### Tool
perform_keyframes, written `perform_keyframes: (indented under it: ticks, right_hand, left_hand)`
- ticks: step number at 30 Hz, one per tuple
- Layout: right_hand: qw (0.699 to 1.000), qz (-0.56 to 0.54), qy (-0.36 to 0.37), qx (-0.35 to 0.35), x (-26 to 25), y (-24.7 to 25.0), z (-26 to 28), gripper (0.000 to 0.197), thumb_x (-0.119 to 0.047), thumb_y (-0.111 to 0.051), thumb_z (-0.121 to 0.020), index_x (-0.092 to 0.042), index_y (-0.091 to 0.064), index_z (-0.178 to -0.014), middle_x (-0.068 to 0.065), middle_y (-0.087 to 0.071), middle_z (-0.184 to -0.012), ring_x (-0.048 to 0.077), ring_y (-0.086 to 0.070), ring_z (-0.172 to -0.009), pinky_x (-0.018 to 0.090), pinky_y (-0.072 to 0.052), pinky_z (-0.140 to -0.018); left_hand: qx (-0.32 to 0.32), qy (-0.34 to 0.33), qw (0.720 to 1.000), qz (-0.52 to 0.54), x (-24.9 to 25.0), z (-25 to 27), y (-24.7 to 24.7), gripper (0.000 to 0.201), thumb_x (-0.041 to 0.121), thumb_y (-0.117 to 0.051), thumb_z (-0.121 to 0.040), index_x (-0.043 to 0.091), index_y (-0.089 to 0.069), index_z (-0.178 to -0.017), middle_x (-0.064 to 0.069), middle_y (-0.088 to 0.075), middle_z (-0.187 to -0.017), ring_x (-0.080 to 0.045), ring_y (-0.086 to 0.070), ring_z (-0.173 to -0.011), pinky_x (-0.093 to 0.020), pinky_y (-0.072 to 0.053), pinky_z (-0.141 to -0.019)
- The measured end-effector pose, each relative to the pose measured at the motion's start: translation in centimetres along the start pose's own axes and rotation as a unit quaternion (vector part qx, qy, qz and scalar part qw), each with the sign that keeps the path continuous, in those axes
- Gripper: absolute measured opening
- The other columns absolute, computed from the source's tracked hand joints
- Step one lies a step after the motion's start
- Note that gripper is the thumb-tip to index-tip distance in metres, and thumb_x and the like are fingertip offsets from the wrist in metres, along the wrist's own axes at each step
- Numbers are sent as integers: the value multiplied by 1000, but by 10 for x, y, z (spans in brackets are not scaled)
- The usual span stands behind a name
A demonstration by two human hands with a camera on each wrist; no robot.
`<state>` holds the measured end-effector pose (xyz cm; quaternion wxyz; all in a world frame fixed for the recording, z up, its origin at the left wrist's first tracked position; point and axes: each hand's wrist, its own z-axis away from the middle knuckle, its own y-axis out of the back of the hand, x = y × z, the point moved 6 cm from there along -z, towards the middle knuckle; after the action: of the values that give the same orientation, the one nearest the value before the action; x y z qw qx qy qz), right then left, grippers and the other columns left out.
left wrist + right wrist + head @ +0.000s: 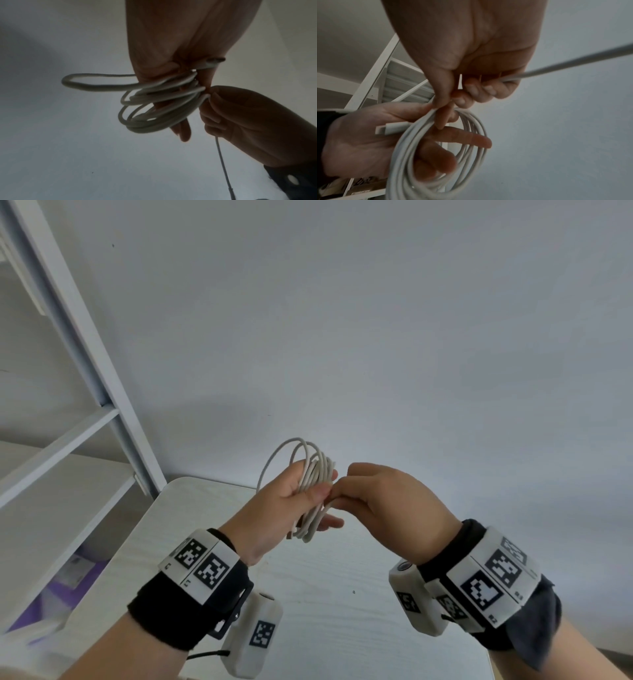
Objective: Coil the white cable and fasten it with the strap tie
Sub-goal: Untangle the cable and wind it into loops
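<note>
My left hand [291, 498] holds the white cable [313, 474] above the table, wound in several loops, with the thumb pressing the bundle against the fingers. In the right wrist view the coil [412, 155] hangs round the left fingers, and a white plug [390, 129] lies on the palm. My right hand [346, 494] touches the coil's right side and pinches a strand, its fingers curled round the loose tail [573, 63]. That tail [223, 162] drops from the right fist [228, 115] in the left wrist view. A small dark piece [291, 535] shows at the coil's lower end; I cannot tell what it is.
A white wood-grain table [308, 594] lies under both hands. A white shelf unit [102, 392] stands at the left, with purple items [72, 583] low inside it. A plain grey wall fills the background.
</note>
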<state>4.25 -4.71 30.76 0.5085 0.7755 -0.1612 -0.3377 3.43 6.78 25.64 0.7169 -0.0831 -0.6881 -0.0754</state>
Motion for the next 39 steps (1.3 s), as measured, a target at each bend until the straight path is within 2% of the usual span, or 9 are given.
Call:
perform_keyframes:
  ticks: [4,8,12,16,22,27,30,35,39]
  right_hand:
    - [999,-14,-6,34,0,6,1,21,-37,-51,-84,-25,-67,-85,-13,-50,-70,7,-48,-61,34,-49,-55]
    - [997,-24,-15,75,2,19,-1,25,-47,-64,-76,-24,-58,-82,-15,-48,-63,6,-49,-58,34,-50,-55]
    - [995,-15,-25,90,11,31,-4,51,-68,-61,-58,-24,-49,-78,-11,-47,-59,12,-49,-54,38,-50,-53]
    - [993,-71,-35,87,22,34,-8,56,-70,-69,-48,-23,-53,-72,-9,-47,-58,10,-44,-54,18,-40,-52]
    - [954,-270,-84,103,44,19,-10,34,-54,-69,-64,-22,-59,-68,16,-57,-64,16,-45,-56,26,-40,-57]
    - [949,-272,-123,104,54,4,-2,20,-27,-57,-88,-23,-59,-68,-3,-52,-56,3,-41,-46,10,-33,-51]
    - [960,-230,-115,107,46,-6,4,37,-14,-48,-92,-42,-51,-69,-5,-50,-56,3,-44,-49,9,-35,-55]
    - [971,-195,-100,92,30,-27,10,22,-19,-39,-92,-34,-54,-84,-10,-54,-81,0,-51,-74,11,-39,-68]
    - [913,-380,-112,96,25,-33,14,50,-64,-28,-86,-35,-60,-110,-18,-58,-118,-2,-49,-117,14,-40,-97]
  left_hand:
    - [-16,5,1000,-13,3,5,-2,27,40,-50,-85,29,-54,-109,4,-71,-86,-37,-72,-76,-42,-54,-78]
    - [-29,11,999,-18,2,10,-5,24,43,-48,-84,32,-58,-102,-12,-70,-72,-28,-67,-57,-56,-49,-76]
    - [-80,25,996,33,3,14,-14,34,34,-45,-87,14,-56,-113,-12,-73,-82,-13,-49,-40,-35,-51,-55]
    - [-121,30,987,101,6,17,-18,28,34,-45,-93,13,-62,-99,6,-48,-51,-7,-33,-36,-26,-44,-49]
    - [-167,17,950,264,14,22,-15,30,38,-62,-83,10,-64,-93,11,-37,-48,-3,-27,-33,-18,-37,-42]
    - [-231,0,844,485,23,16,-2,31,27,-41,-98,1,-54,-108,3,-34,-58,-11,-30,-43,-23,-40,-49]
    - [-175,-8,849,499,24,8,10,31,27,-39,-98,3,-57,-105,1,-47,-56,-11,-30,-44,-25,-42,-50]
    - [-142,-18,844,517,19,3,12,27,28,-45,-96,5,-59,-98,2,-54,-55,-8,-28,-41,-21,-41,-45]
    - [-182,5,809,559,20,3,10,35,28,-31,-102,1,-51,-108,-7,-59,-65,-11,-33,-47,-25,-38,-50]
